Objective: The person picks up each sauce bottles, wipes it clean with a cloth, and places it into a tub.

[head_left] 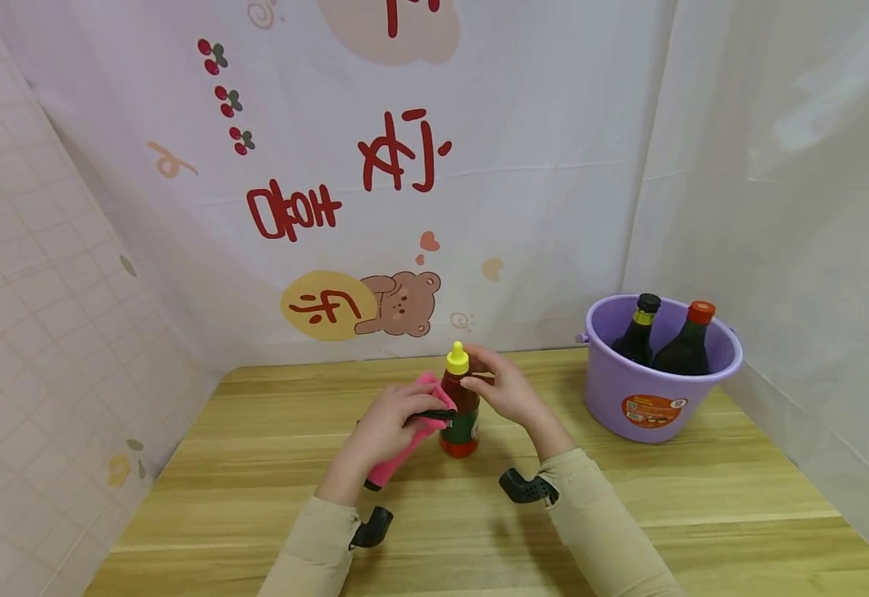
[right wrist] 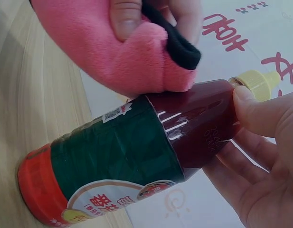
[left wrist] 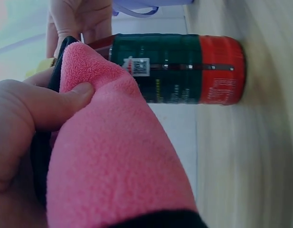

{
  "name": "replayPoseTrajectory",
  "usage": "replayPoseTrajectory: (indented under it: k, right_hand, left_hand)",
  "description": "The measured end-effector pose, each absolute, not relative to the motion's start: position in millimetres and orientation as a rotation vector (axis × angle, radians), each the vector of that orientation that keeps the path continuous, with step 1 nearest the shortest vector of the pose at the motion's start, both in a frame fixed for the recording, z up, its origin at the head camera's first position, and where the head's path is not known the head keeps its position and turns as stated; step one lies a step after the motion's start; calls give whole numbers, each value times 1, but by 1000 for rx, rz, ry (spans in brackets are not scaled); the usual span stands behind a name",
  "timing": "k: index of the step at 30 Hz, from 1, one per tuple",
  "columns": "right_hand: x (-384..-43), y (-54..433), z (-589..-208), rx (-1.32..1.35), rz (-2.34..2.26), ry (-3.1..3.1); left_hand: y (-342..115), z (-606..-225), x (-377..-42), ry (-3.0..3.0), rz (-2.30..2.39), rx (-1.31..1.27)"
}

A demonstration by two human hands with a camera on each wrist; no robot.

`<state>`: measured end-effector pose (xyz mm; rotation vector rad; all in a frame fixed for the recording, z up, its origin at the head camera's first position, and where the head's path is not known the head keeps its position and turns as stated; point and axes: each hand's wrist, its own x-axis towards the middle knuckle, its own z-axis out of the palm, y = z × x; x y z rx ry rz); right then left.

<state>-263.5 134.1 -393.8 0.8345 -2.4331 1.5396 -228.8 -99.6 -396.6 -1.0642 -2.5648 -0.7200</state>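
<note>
A squeeze bottle of red sauce (head_left: 458, 414) with a green label and a yellow nozzle cap (head_left: 458, 359) stands upright on the wooden table. My right hand (head_left: 505, 388) grips its neck just below the cap, thumb on the near side and fingers round behind, as the right wrist view shows. A pink cloth (left wrist: 113, 142) with black edging is pinched between the thumb and fingers of my left hand (head_left: 393, 424). In the right wrist view the folded cloth lies against the bottle's shoulder, and its loose end hangs down toward the table.
At the back right of the table (head_left: 270, 497) stands a purple bucket (head_left: 599, 398). Inside it lean a dark bottle with a black cap (head_left: 636, 336) and another with a red cap (head_left: 688, 344). A printed white curtain (head_left: 539, 166) hangs behind the table.
</note>
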Motion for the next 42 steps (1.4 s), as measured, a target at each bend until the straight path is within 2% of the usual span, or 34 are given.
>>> replayPoseTrajectory:
  k: [16,29,42]
  right_hand:
    - [-261,134,-393,805,1536,-2445]
    - [-262,136,-395,788,1539,-2451]
    - [-263,135,-395,787,1559,-2460]
  left_hand:
    - [-102,-432,-233,-2473,-865,-1193]
    - [-100,-448,-236,-2617,-839,-1199]
    - [-98,-445,-242,-2810,-666,-1176]
